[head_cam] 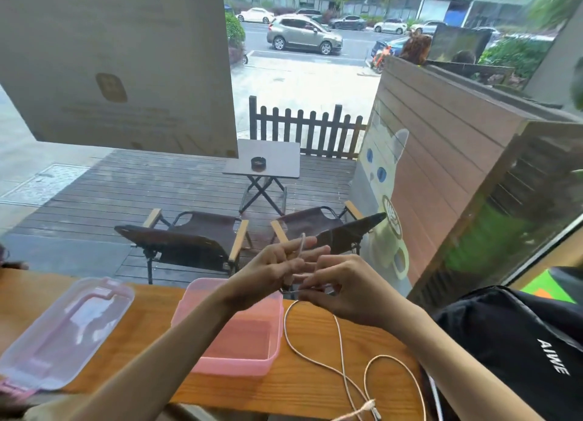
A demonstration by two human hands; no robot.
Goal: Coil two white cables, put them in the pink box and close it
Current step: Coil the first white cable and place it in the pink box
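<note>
Fingers (303, 264) of both hands raised, pinching cable (318, 362).

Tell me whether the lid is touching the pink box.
Apart. The head view shows the lid lying to the left of the pink box, with a strip of bare wooden table between them.

Readable text: one white word on the black bag

"AIWE", or something close to it given the slant and blur, is printed in white capitals on the black bag (517, 341) at the right edge. Faint lines of print and an emblem are carried by the pale sign (116, 67) on the window, but none can be read.
</note>
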